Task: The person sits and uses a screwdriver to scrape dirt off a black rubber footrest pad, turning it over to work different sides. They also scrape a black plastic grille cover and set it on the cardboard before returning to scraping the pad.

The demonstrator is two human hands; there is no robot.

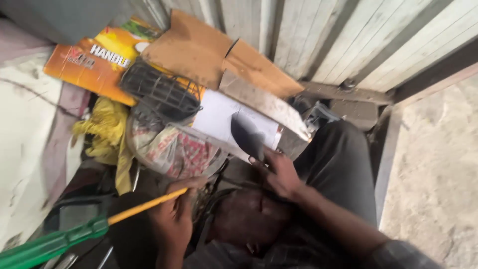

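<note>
my left hand (174,216) grips the yellow rod (147,205), its length running away leftward; my right hand (280,172) pinches the dark blade (247,134) just above.

Glossy green plastic handle (50,244); matt brown cardboard (199,47); crumpled yellow cloth (107,132)

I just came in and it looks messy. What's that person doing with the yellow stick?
A person crouches over a heap of odds and ends by a wooden wall. Their left hand grips a tool with a yellow shaft and green handle. Their right hand rests by a dark blade-shaped piece on white paper. A black grille, yellow cloth and cardboard lie around.
</note>
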